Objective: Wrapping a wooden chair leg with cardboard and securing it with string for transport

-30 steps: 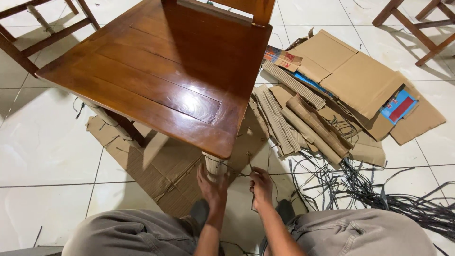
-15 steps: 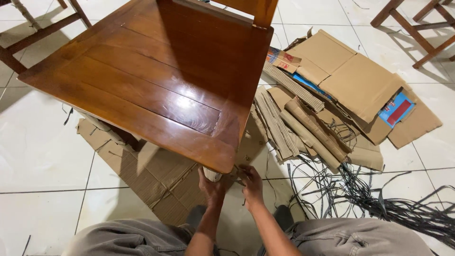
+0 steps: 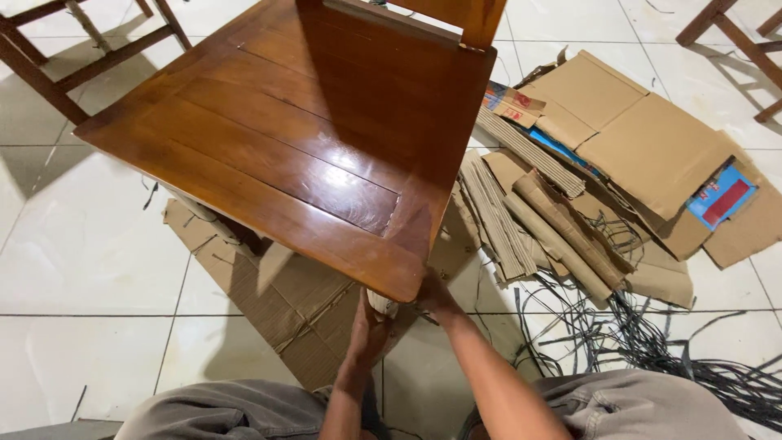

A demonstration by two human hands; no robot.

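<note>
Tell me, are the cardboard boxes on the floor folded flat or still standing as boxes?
Flat: the cardboard boxes lie opened out on the tiled floor.

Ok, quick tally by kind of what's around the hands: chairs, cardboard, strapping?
Wooden chairs: 3, the near one, one top left, one top right
Cardboard heaps: 2, under the near chair and on the right
Black strap tangles: 1
Total: 6

The chair seat (image 3: 293, 147) hides most of the wrapped chair leg (image 3: 380, 304) and the fingertips of the right hand (image 3: 436, 295) — its grip cannot be told. The left hand (image 3: 366, 330) covers the leg's lower part. The chair back (image 3: 444, 12) is cut off by the top edge.
</note>
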